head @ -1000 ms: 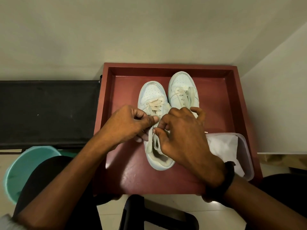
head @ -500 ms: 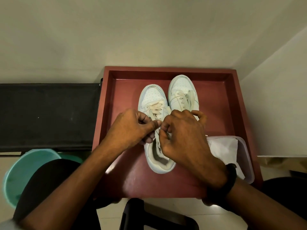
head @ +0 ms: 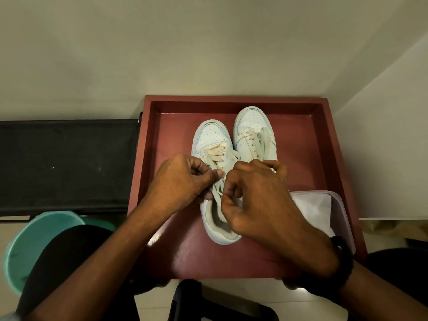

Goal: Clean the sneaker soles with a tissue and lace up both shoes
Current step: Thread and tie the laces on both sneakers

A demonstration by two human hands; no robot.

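right hand [head: 261, 200] eased off left hand [head: 183, 181] | both hands' fingers [head: 214, 176] pinch sneaker lace [head: 217, 188]

Heel of right-hand white leather sneaker [head: 252, 126] under right grip [head: 261, 200]; cream flat lace [head: 216, 156] ends inside left grip [head: 183, 181]; teal plastic bucket [head: 39, 232] half behind knee.

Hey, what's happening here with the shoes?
A person is lacing a white sneaker that sits in a red tray. The left hand and right hand each pinch its lace about halfway up the shoe. The second sneaker lies right beside it, untied. A tissue sits in a clear box at the tray's right.
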